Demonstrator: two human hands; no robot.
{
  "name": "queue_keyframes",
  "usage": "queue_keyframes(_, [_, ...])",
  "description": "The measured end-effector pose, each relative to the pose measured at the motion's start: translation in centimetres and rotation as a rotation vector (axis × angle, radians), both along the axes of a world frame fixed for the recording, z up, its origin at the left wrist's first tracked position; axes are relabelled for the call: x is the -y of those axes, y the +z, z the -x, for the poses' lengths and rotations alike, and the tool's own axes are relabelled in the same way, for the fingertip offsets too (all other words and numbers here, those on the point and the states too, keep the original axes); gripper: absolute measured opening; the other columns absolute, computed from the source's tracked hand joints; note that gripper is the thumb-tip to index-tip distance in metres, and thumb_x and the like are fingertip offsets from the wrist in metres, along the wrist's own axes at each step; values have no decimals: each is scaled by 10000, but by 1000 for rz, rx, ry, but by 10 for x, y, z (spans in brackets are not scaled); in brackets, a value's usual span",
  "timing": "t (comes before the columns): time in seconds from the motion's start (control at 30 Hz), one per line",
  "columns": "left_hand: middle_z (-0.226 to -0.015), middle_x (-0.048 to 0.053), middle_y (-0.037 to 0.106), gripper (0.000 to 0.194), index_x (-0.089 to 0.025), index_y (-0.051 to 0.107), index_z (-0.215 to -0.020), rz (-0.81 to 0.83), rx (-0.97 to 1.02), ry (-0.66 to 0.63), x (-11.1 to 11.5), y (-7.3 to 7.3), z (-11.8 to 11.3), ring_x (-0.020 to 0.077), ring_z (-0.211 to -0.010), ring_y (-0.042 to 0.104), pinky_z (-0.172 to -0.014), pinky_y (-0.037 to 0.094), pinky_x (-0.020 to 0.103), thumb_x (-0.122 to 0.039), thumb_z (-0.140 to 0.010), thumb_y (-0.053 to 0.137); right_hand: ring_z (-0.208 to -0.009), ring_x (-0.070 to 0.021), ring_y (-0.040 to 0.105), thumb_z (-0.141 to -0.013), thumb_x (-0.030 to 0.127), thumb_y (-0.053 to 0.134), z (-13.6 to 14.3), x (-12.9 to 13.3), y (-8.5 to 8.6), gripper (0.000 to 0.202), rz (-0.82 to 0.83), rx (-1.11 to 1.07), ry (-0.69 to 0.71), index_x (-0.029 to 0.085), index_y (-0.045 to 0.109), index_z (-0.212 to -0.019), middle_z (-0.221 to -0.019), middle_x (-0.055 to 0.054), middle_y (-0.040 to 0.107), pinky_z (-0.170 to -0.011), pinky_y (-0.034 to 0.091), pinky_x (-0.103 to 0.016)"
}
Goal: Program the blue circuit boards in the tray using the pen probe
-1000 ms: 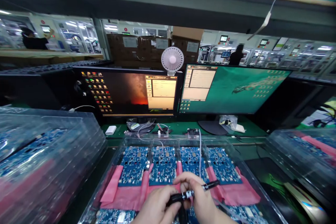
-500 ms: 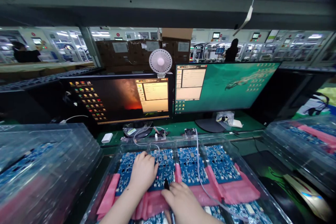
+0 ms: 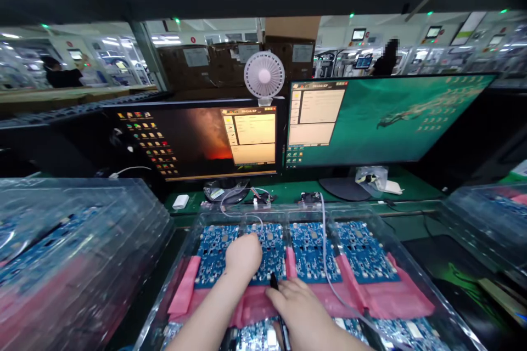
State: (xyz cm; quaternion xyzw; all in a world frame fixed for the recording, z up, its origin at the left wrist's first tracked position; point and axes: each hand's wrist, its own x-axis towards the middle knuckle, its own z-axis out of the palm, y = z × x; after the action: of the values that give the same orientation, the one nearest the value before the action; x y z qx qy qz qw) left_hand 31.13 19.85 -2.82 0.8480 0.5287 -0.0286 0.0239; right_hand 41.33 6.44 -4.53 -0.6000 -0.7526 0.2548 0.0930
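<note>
Low in the middle of the frame, the left hand (image 3: 242, 256) lies flat on a blue circuit board (image 3: 269, 249) in a clear plastic tray (image 3: 415, 279), while the right hand (image 3: 297, 307), just below and right of it, grips a black pen-like tool (image 3: 274, 282) whose tip touches the same board. More boards sit side by side on pink sheets (image 3: 370, 299) in the tray, and a thin cable (image 3: 325, 263) runs across them. Behind, on the green surface (image 3: 288, 193), stand two monitors (image 3: 382, 118) with a small white fan (image 3: 264, 75) between them, and stacked clear trays (image 3: 74, 252) fill the lower left.

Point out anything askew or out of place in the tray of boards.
Nothing looks damaged or spilled. One oddity: a pale cable trails across the clear tray, over the blue circuit boards. The left hand rests on a board; the right hand holds a black pen-like tool.
</note>
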Motion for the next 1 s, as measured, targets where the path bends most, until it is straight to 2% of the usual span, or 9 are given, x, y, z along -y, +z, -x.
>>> queue_keyframes(0.27, [-771, 137, 636, 243, -74, 553, -919, 48, -48, 49, 2, 3, -11, 242, -739, 622, -615, 483, 345, -55, -772, 360, -1078, -236, 422, -686, 220, 534, -1, 3, 7, 508, -20, -21, -44, 167, 470, -1187, -1153, -116, 499, -981, 229, -333])
queue_keyframes(0.57, [-783, 136, 624, 266, -80, 536, -914, 43, -35, 22, 2, -2, -4, 233, -752, 615, -630, 475, 323, -226, -859, 320, -1024, -238, 454, -675, 204, 532, -3, 6, 4, 494, -82, -2, -27, 163, 476, -1164, -1094, -114, 531, -942, 269, -339])
queue_keyframes(0.8, [-797, 88, 614, 253, -94, 517, -917, 60, -19, 55, 1, -7, -5, 193, -745, 603, -660, 464, 346, -275, -881, 342, -1009, -232, 453, -577, 155, 547, -6, 8, 7, 590, -110, 32, 1, 149, 469, -1162, -1078, -113, 533, -912, 291, -324])
queue_keyframes(1.0, [-816, 110, 616, 229, -114, 509, -908, 108, 98, 85, 3, 5, -1, 214, -778, 600, -672, 435, 311, -280, -861, 359, -1027, -220, 439, -609, 139, 527, -10, 8, 8, 585, -76, 44, 22, 151, 443, -1188, -1085, -107, 528, -917, 272, -312])
